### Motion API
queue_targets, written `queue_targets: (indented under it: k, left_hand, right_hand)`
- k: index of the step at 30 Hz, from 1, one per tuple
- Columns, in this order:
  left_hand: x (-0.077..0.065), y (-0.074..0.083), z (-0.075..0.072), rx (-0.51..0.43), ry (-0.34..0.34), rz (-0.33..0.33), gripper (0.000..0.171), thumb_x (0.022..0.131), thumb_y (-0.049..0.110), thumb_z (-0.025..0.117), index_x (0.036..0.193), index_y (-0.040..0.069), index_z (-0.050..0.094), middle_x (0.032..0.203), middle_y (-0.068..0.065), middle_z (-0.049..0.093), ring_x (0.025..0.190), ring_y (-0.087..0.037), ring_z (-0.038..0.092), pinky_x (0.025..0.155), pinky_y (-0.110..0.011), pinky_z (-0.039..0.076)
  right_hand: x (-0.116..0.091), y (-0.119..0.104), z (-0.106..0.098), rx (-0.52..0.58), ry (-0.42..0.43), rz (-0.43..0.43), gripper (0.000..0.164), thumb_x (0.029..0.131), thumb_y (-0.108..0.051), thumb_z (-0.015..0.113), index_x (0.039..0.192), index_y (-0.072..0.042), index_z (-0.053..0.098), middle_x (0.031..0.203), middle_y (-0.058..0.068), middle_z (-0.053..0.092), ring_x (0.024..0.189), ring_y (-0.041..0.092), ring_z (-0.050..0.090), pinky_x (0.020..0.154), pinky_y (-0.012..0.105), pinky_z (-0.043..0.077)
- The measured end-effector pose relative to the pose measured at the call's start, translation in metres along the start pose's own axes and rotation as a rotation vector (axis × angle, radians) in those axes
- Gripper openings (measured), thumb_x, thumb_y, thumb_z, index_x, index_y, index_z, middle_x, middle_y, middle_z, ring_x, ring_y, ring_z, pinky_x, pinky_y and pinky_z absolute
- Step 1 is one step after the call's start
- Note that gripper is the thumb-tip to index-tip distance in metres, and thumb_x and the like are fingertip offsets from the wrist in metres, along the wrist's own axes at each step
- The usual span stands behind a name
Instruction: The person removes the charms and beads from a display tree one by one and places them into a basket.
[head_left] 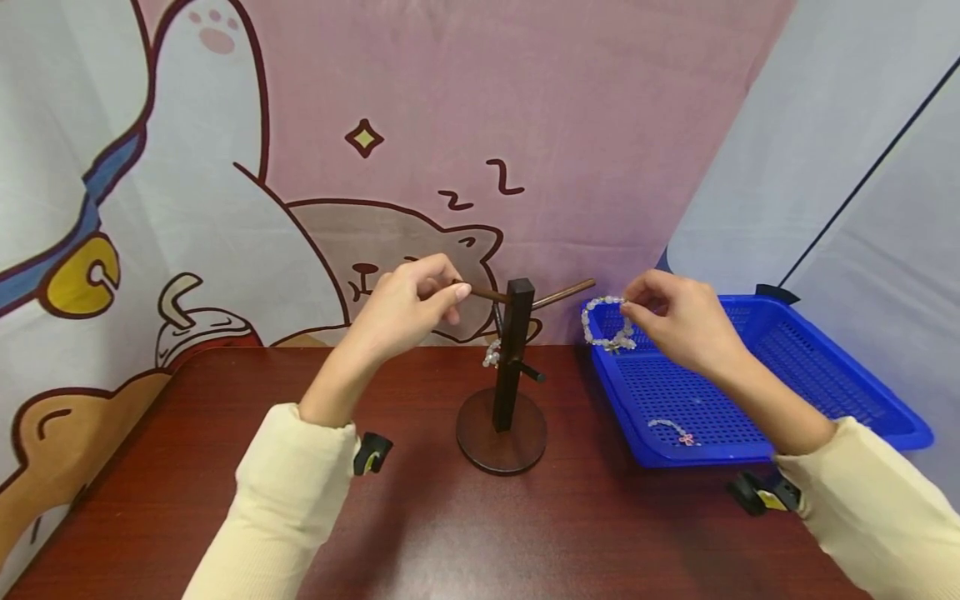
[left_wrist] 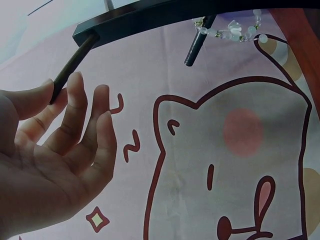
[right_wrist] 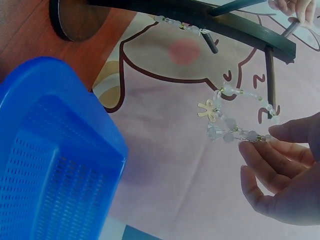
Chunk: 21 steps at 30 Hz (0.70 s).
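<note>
A dark wooden stand (head_left: 513, 358) with a round base and several pegs stands upright on the table. My left hand (head_left: 412, 304) pinches the tip of its upper left peg (left_wrist: 71, 65) between thumb and index finger. In my right hand (head_left: 682, 321), thumb and fingertips pinch a pale beaded bracelet (head_left: 622, 340) that hangs as an open loop. A gold flower-shaped charm (right_wrist: 206, 111) shows on it. This bracelet is close to the tip of the upper right peg (head_left: 566, 293); whether they touch I cannot tell. Another beaded bracelet (left_wrist: 235, 34) hangs at a lower peg (left_wrist: 197, 47).
Right of the stand, a blue plastic basket (head_left: 618, 408) sits on the reddish-brown table (head_left: 420, 533). Inside it lies a pale bracelet with a pink flower (head_left: 686, 439). A cartoon-printed cloth (head_left: 585, 125) hangs behind the table.
</note>
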<state>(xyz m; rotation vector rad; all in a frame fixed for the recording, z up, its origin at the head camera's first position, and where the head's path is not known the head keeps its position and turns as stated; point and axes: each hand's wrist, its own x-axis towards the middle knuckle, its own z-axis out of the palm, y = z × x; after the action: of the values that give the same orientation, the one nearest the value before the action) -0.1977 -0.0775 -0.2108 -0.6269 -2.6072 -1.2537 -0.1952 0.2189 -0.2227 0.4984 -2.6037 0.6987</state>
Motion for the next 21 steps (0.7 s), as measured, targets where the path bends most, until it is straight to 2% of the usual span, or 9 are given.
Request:
queue_targets:
  k: [11,21]
  left_hand:
    - [0.0,0.0,0.0,-0.009,-0.002,-0.005,0.009,0.091,0.019,0.057,0.088,0.011,0.06,0.063,0.0,0.062,0.063,-0.018,0.052,0.059,-0.031,0.036]
    - [0.0,0.0,0.0,0.002,-0.006,-0.002,0.009,0.091,0.019,0.057,0.089,0.011,0.06,0.063,0.0,0.062,0.063,-0.018,0.052,0.06,-0.031,0.036]
  right_hand:
    - [-0.009,0.002,-0.009,-0.01,-0.016,-0.021,0.005,0.084,-0.008,0.064,0.086,-0.004,0.063,0.077,0.008,0.066,0.069,0.02,0.06,0.06,0.019,0.041]
    - [-0.02,0.014,-0.02,-0.062,-0.086,-0.005,0.003,0.084,-0.01,0.065,0.083,-0.008,0.064,0.076,0.001,0.065,0.069,0.017,0.058,0.059,0.028,0.043]
